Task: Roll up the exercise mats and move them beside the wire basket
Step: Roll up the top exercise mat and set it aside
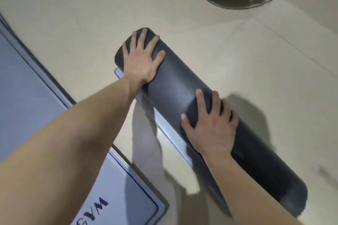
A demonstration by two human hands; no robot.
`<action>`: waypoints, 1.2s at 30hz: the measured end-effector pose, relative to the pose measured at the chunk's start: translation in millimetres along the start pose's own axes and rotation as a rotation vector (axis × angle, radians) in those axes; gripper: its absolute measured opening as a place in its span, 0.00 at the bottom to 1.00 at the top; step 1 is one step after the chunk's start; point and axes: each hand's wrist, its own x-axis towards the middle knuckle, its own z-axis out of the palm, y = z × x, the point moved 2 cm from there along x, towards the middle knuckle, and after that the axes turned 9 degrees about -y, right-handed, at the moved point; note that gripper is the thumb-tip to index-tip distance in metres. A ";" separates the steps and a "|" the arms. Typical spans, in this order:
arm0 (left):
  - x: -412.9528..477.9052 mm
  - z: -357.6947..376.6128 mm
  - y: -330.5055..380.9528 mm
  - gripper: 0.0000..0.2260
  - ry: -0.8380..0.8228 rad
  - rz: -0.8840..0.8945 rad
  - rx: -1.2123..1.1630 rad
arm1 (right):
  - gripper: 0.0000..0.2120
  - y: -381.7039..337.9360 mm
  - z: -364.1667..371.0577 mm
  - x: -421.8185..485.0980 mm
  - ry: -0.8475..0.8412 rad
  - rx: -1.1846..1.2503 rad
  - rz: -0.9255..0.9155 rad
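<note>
Head: hands point(141, 62) point(212, 129) flat on rolled mat point(175, 86)

Your left hand point(140, 60) and right hand point(210, 129) are bare. The right thumbnail point(183, 116) is cut short and plain. Your left forearm point(73, 142) and right forearm point(247, 188) are uncovered to the frame edge, the left showing faint fine hair along its upper edge.
</note>
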 end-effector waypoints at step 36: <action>2.8 21.9 0.0 0.29 -0.145 0.182 0.169 | 0.29 -17.6 -20.6 17.9 0.012 0.092 0.368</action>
